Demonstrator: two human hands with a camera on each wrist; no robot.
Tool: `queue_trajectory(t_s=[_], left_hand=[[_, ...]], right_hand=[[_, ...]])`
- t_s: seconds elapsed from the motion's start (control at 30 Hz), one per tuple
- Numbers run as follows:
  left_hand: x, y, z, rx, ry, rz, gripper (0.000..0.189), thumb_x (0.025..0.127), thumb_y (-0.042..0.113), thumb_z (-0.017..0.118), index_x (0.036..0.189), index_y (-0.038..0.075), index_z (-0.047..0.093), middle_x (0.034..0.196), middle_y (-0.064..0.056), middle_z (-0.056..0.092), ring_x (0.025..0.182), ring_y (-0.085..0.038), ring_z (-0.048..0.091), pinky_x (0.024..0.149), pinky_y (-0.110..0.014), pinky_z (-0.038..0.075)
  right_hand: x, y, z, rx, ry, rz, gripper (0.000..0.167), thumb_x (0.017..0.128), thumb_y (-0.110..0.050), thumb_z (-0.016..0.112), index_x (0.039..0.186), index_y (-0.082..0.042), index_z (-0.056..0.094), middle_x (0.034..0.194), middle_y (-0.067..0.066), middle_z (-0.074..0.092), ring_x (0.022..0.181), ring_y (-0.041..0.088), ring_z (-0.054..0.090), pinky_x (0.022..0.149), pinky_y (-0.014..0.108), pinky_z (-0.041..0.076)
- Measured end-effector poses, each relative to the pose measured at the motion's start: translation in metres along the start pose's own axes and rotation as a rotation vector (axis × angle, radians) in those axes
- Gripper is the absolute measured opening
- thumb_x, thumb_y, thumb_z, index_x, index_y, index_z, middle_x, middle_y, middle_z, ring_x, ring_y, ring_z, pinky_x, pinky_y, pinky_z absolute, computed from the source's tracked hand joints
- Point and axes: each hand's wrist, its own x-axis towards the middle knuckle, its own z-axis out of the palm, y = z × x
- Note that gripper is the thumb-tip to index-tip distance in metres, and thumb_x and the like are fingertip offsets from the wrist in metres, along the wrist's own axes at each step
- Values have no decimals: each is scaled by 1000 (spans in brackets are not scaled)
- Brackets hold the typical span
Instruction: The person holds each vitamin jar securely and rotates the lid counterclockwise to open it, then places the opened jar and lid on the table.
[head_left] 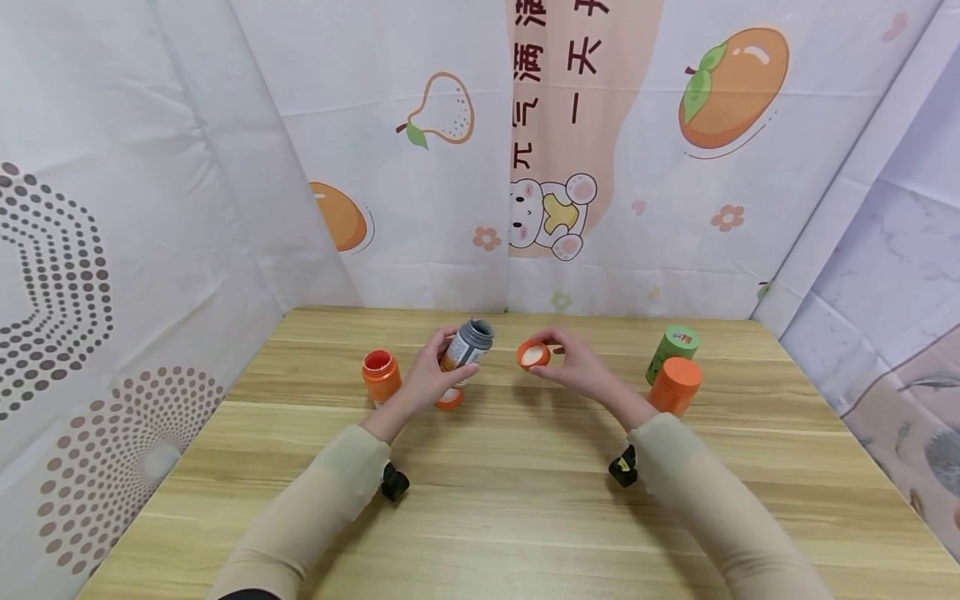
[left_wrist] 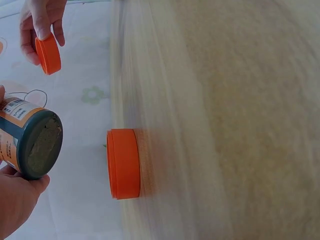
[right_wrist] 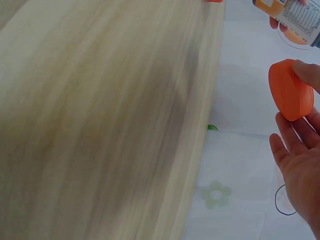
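Observation:
My left hand [head_left: 426, 382] grips a dark grey jar [head_left: 469, 340] with a printed label, raised off the table and tilted to the right. Its round mouth is uncovered in the head view, while its dark base [left_wrist: 44, 145] faces the left wrist camera. Across a gap to the right, my right hand [head_left: 579, 367] pinches an orange screw lid [right_wrist: 290, 90] between thumb and fingers, its pale inside showing in the head view. A second orange lid [left_wrist: 123, 164] lies on the table below the left hand.
Left of the left hand stands an uncovered orange jar [head_left: 382, 380]. Beyond the right wrist are a green canister [head_left: 670, 350] and an orange jar [head_left: 677, 385] with its lid on, partly behind the forearm. A printed curtain [head_left: 450, 275] borders the wooden table's [head_left: 510, 517] back edge.

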Motion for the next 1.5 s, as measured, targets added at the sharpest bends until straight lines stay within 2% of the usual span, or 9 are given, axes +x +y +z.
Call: queue_trajectory(t_s=[0.3,0.53,0.7,0.87,1.5], left_hand=[[7,-4,4,-22,7,-70,68,86,18,76,141,7,38,130,-19,55,113,-32,54,98,-49,41],[13,-6,7,-58,19,-95,69,86,15,76,142,7,36,132,-20,54,116,-33,53,100,-49,41],[15,-10,8,-54,34,-109,67,87,16,75,140,9,37,132,-17,55,117,-30,54,101,-46,41],[16,-13,9,-67,48,-105,66,88,15,74,140,6,35,133,-19,53,121,-31,52,103,-47,38],[22,-20,13,-146,89,-90,65,87,6,72,139,1,32,133,-24,52,123,-35,50,105,-47,36]], right_hand=[[6,9,9,12,-21,40,42,77,-5,83,113,2,62,112,19,64,106,40,57,93,51,45],[7,12,13,-6,-15,74,41,77,-5,82,112,3,61,112,21,64,106,39,58,93,49,46],[6,18,16,-7,-30,144,40,78,-5,82,112,2,61,112,18,64,108,36,58,95,48,45],[5,23,19,-23,-58,195,41,79,-8,81,112,0,60,112,14,63,110,34,58,96,48,44],[1,29,23,-68,-139,202,42,81,-9,80,113,2,56,110,15,63,108,31,58,91,44,45]])
